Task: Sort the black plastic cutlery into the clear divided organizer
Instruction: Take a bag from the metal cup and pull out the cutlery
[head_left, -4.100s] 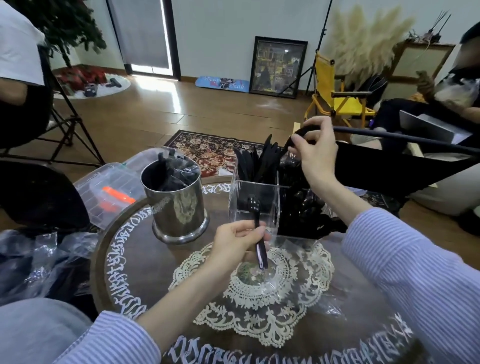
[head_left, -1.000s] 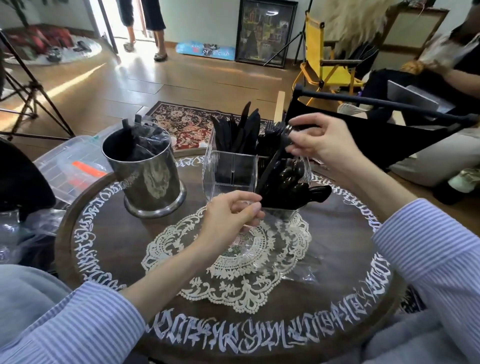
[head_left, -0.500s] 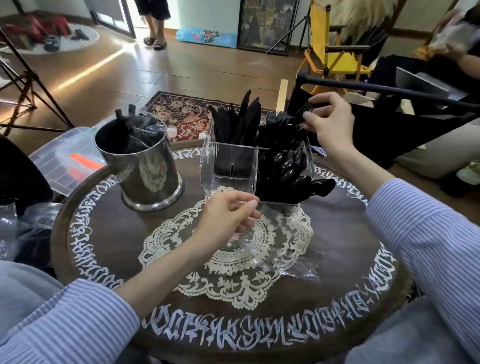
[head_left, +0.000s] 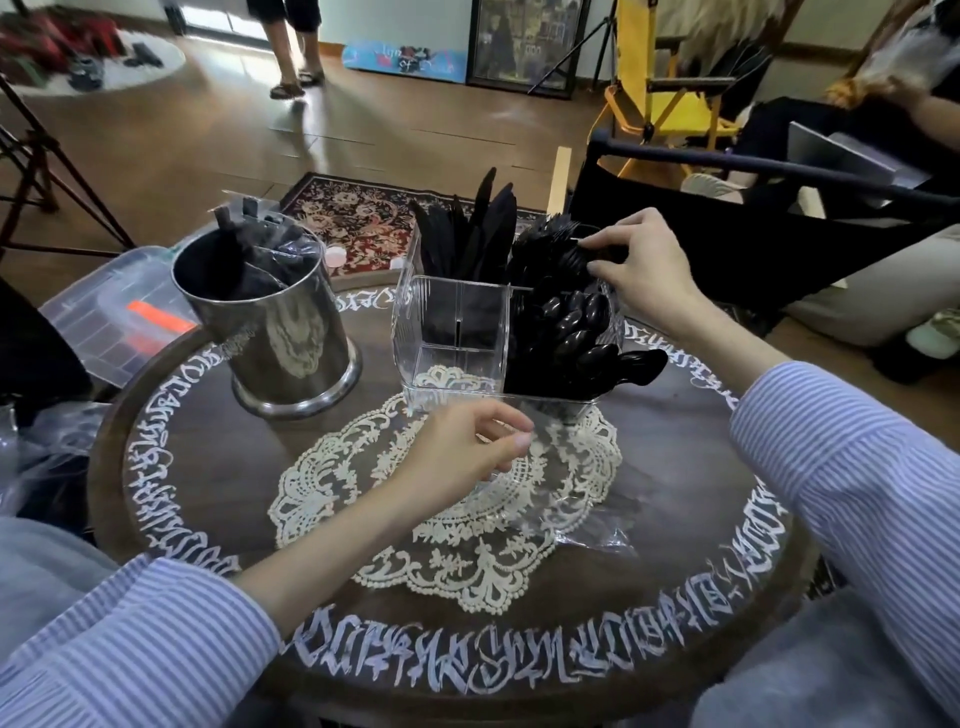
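right hand (head_left: 644, 270) pinches forks (head_left: 550, 244) — left hand (head_left: 462, 447) curled, empty.

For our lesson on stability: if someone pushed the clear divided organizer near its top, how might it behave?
The clear divided organizer looks apt to tip rightward: its spoons crowd the right side, one hanging over the rim, while the near-left compartment sits empty. It may slide easily, since smooth plastic rests partly on the lace doily. The walls look rigid, probably holding shape.

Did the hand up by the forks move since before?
Yes. The right hand has come down toward the clear organizer, now touching the forks at its back.
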